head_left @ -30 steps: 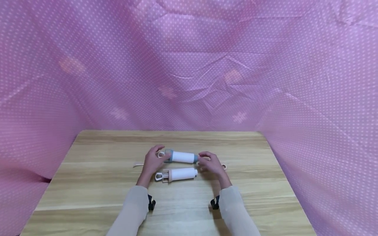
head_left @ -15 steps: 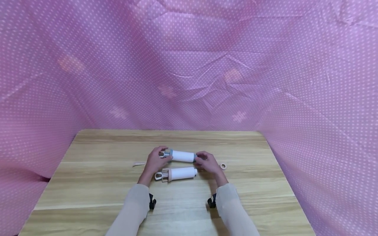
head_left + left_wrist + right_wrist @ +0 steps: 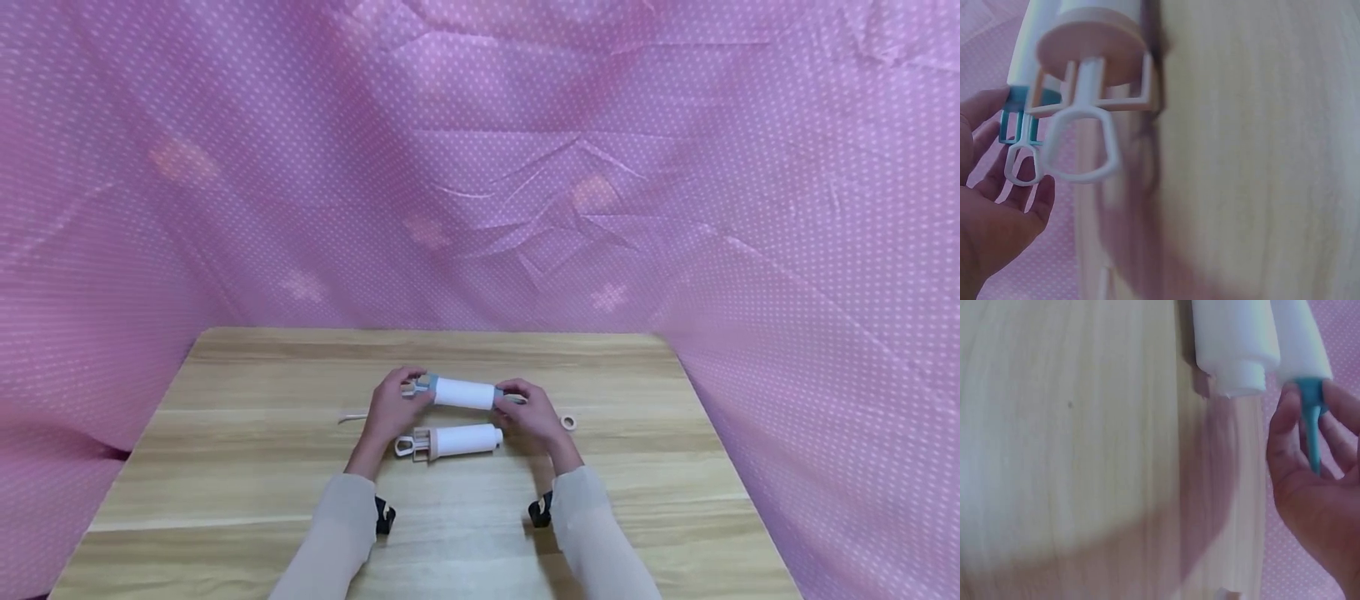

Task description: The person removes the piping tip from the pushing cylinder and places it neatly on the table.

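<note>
Both hands hold a syringe-like white tube with teal fittings (image 3: 465, 394) lengthwise between them. My left hand (image 3: 393, 407) grips its teal collar (image 3: 1019, 97), thumb and fingers on either side. A white loop handle (image 3: 1022, 167) sticks out toward that palm. At the other end, my right hand (image 3: 534, 414) pinches the teal cap (image 3: 1311, 390) with thumb and finger, and a slim teal nozzle (image 3: 1313, 440) points into the palm. Nearer the body, a similar white tube with a beige collar (image 3: 461, 440) lies on the table, its loop handle to the left and short white neck to the right.
A thin white stick (image 3: 352, 417) lies left of the left hand. Beyond the right hand is a small pale ring (image 3: 568, 422). Pink dotted cloth (image 3: 480, 208) hangs around the back and sides of the wooden table (image 3: 247, 475).
The right hand has come left onto the teal end, and the left hand has moved in on the collar. The teal tube has shifted slightly up and left in the head view.
</note>
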The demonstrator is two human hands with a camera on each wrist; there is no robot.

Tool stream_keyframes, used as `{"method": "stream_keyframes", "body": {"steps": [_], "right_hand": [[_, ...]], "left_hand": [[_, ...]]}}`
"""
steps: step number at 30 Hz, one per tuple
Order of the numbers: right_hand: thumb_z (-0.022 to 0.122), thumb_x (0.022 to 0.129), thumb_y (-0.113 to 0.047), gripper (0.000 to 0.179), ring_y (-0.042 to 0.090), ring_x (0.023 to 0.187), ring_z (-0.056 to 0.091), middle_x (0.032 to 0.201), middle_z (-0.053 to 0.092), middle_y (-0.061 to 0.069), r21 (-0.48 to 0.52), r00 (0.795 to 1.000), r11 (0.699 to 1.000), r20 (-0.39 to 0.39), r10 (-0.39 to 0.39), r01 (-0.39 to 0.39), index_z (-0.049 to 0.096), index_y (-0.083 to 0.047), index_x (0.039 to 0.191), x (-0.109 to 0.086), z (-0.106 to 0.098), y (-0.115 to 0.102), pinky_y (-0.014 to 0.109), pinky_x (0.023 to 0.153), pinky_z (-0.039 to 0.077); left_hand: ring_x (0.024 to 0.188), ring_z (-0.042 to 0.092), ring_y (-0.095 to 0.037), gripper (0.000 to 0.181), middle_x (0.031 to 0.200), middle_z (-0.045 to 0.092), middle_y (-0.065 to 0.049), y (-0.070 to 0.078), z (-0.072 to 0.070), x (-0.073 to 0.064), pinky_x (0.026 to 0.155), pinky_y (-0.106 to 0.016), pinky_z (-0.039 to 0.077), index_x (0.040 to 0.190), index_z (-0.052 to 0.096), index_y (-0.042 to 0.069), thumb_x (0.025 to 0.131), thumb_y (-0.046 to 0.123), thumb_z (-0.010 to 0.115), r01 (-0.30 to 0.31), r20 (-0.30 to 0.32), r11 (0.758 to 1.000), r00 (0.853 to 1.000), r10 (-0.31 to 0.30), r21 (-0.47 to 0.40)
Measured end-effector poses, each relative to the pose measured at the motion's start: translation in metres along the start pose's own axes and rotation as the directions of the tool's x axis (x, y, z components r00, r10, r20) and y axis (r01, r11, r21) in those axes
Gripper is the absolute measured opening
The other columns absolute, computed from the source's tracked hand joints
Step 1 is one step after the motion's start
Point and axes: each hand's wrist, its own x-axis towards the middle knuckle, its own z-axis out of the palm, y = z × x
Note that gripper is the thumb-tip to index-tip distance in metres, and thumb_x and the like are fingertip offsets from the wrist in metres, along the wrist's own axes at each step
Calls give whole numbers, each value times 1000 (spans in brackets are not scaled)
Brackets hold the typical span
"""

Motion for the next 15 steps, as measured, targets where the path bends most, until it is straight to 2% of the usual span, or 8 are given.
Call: {"method": "stream_keyframes", "body": {"steps": [4, 9, 12, 15], "right_hand": [[67, 96, -3, 27, 20, 86, 67, 120, 64, 20, 8, 999, 999, 5, -53, 53, 63, 7, 121, -4, -3, -3, 40, 76, 61], [66, 97, -1, 26, 22, 85, 70, 120, 65, 21, 26, 994, 993, 6, -113, 113, 63, 7, 121, -10, -5, -14, 46, 81, 61], [64, 96, 4, 25, 21, 84, 70, 119, 64, 25, 52, 989, 988, 4, -148, 148, 61, 11, 120, -16, -7, -22, 42, 81, 61], [63, 96, 7, 25, 20, 84, 70, 120, 62, 27, 48, 983, 982, 12, -182, 181, 59, 12, 120, -21, -10, -29, 36, 81, 61]], "left_hand": [[120, 55, -33, 48, 130, 61, -13, 10, -5, -6, 103, -54, 45, 130, 64, 7, 87, 20, 81, -49, -9, 998, 999, 49, -39], [118, 55, -30, 49, 129, 61, -11, 20, -11, -12, 99, -50, 48, 130, 64, 9, 87, 23, 82, -57, 4, 996, 998, 57, -61], [112, 57, -29, 52, 131, 60, -10, 23, -15, -14, 92, -44, 52, 133, 63, 11, 87, 28, 82, -46, 40, 995, 998, 50, -91], [106, 60, -30, 54, 131, 58, -13, 25, -19, -16, 85, -41, 58, 135, 62, 13, 88, 28, 82, -33, 93, 984, 994, 49, -172]]}}
